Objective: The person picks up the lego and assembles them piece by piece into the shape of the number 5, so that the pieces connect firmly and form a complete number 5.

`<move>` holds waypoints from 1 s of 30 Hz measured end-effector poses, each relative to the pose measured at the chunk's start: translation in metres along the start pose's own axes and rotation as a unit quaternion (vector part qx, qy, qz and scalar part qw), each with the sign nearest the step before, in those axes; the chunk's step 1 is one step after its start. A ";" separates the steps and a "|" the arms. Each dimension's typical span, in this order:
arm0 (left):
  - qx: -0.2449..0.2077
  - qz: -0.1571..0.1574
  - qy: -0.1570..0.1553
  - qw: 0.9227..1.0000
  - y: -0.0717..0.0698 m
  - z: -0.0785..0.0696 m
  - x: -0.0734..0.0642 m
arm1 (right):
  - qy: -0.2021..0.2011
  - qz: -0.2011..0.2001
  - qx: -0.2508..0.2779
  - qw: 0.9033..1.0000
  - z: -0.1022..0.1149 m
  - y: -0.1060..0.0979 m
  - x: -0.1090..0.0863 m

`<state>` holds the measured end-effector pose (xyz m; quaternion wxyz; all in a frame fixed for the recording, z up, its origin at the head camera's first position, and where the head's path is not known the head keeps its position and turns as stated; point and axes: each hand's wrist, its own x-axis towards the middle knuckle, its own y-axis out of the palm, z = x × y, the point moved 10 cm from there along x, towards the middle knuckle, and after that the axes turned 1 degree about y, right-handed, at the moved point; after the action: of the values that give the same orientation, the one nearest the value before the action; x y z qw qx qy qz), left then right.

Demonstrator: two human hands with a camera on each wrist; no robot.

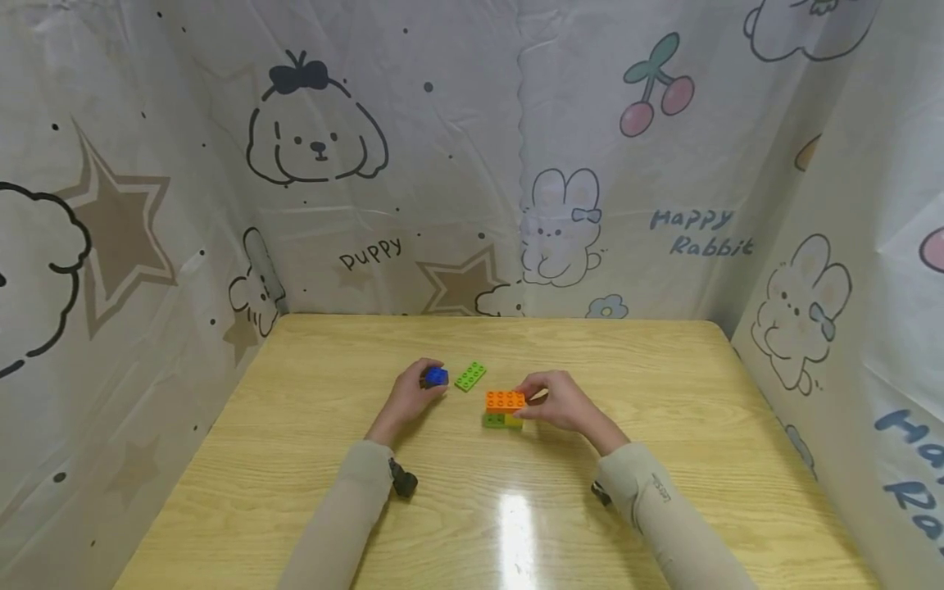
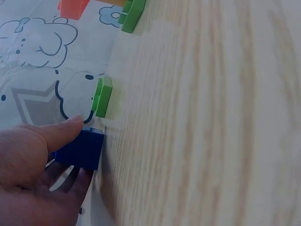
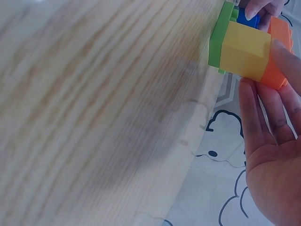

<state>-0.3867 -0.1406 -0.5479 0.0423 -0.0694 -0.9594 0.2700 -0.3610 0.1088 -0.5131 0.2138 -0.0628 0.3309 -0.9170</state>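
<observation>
My left hand [image 1: 410, 392] holds a blue toy brick [image 1: 437, 376] between thumb and fingers; in the left wrist view the blue brick [image 2: 81, 149] is close to the tabletop. To the right, a small stack stands on the table: a green studded plate [image 1: 493, 420] at the bottom, a yellow block [image 3: 245, 51] on one end of it, and an orange brick [image 1: 505, 400] on top. My right hand [image 1: 562, 401] pinches the orange brick at its right end, thumb on the near side. Between the hands lies a loose lime-green studded plate [image 1: 470, 376], touched by neither.
The pale wooden table [image 1: 354, 524] carries the bricks, with a bright light reflection near its front. A printed fabric curtain [image 1: 457, 164] encloses the back and both sides. Dark wrist-worn devices [image 1: 402, 478] sit at both cuffs.
</observation>
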 end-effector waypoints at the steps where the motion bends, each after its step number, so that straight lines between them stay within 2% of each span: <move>1: 0.001 0.000 0.003 1.000 0.000 0.000 0.001 | 0.000 -0.001 0.001 1.000 0.000 0.000 0.000; 15: -0.023 -0.015 0.019 0.999 -0.005 -0.008 -0.003 | -0.004 0.000 0.016 1.000 -0.005 0.002 0.001; 30: -0.028 -0.052 0.058 0.997 -0.019 -0.033 -0.008 | -0.003 0.000 0.014 1.000 -0.003 0.001 0.000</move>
<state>-0.3769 -0.1409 -0.5100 0.1095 -0.0362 -0.9649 0.2358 -0.3612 0.1101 -0.5159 0.2160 -0.0627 0.3174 -0.9212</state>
